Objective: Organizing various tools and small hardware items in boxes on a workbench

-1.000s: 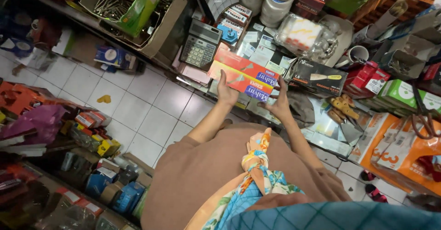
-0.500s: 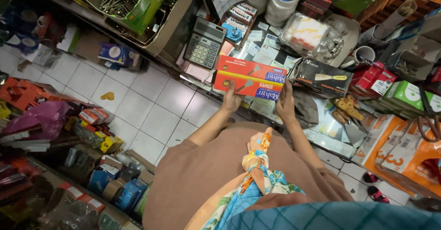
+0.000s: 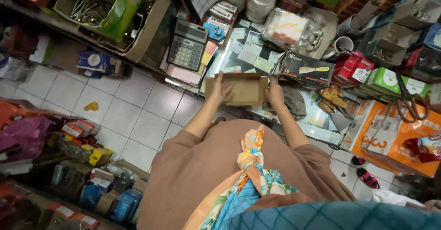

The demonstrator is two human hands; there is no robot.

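- Brown cardboard box (image 3: 239, 88) is held between both hands over the glass counter (image 3: 317, 120), its plain side facing up
- Left hand (image 3: 222, 90) grasps the box's left end, fingers spread on it
- Right hand (image 3: 274, 93) grips the right end
- Beyond the left hand lies a grey calculator (image 3: 187, 44)
- Just past the right hand sits a dark carton (image 3: 305, 70), with wooden-handled tools (image 3: 331, 99) to its right

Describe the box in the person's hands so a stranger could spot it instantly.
Start at the glass counter and find the grey calculator. Just right of it, both hands hold a flat cardboard box, left hand and right hand at its ends. It shows plain brown; neighbouring boxes are colourfully printed.
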